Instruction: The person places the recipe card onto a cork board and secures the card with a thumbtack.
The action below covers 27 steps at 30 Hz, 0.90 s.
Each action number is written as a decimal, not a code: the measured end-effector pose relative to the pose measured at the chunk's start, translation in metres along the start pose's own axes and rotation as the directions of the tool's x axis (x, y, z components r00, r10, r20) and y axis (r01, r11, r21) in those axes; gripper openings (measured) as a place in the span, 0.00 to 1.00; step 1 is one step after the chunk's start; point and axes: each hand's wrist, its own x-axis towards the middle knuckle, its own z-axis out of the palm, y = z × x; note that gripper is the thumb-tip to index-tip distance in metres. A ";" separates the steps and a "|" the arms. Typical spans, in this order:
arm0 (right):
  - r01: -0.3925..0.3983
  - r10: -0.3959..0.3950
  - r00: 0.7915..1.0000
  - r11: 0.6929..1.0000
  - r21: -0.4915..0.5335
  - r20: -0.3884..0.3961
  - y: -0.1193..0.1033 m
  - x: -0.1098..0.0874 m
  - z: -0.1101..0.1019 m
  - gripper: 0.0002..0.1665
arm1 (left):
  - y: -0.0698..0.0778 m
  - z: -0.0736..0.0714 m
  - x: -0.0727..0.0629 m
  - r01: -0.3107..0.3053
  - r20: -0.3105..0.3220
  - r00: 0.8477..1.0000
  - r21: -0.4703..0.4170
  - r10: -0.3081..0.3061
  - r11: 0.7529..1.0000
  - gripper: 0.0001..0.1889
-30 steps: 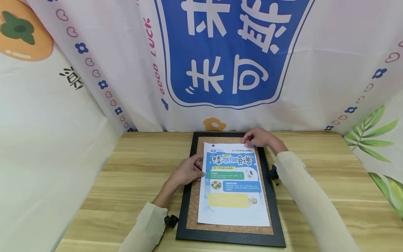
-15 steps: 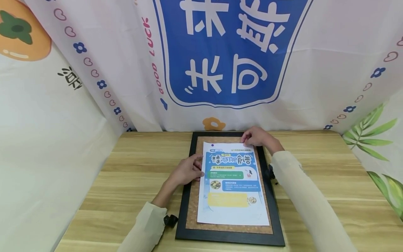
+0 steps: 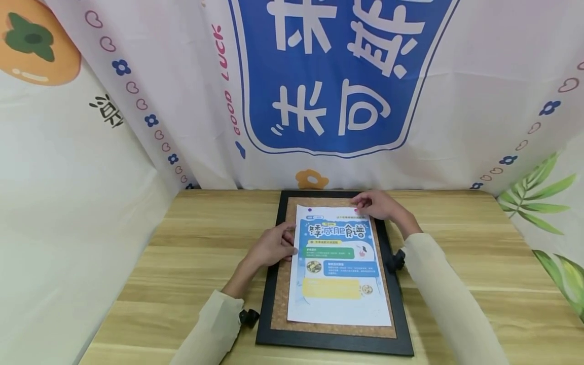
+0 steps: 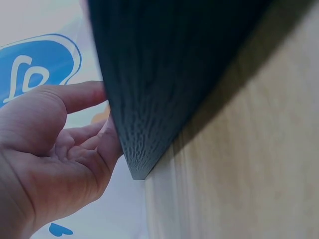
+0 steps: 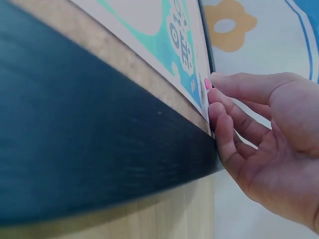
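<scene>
A printed paper poster (image 3: 339,309) lies on a cork board (image 3: 280,304) with a black frame (image 3: 335,342). One purple push pin (image 3: 309,209) sits at the poster's top left. At its top right shows a pink push pin (image 3: 357,210), also visible as a pink pin (image 5: 208,83) right at the fingertips in the right wrist view. My right hand (image 3: 376,205) is over that corner, thumb and fingers bent loosely beside the pin. My left hand (image 3: 272,246) rests at the poster's left edge, thumb tip on the margin. In the left wrist view, the black frame (image 4: 142,119) hides its fingertips.
The board lies on a wooden table (image 3: 191,263) near its back edge. Behind hangs a white printed curtain (image 3: 191,91) with a blue panel (image 3: 315,76). Black wrist cameras (image 3: 249,318) sit close to the frame's sides.
My right hand has shifted slightly right and its fingers have loosened, so the pink push pin shows more plainly. The left hand and the poster stay in place; the head view shifts a little.
</scene>
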 end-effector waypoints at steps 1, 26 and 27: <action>0.005 -0.005 1.000 1.000 -0.003 -0.001 0.000 -0.002 0.000 0.22 | 0.000 0.000 0.000 0.001 0.000 1.000 -0.002 -0.001 1.000 0.36; 0.037 -0.035 0.995 0.999 0.018 -0.090 0.008 -0.063 0.007 0.22 | -0.001 -0.001 0.000 -0.006 0.009 1.000 -0.008 0.006 1.000 0.36; 0.041 -0.039 0.995 0.999 0.024 -0.092 0.008 -0.065 0.007 0.22 | -0.001 -0.001 0.000 -0.007 0.010 1.000 -0.008 0.007 1.000 0.36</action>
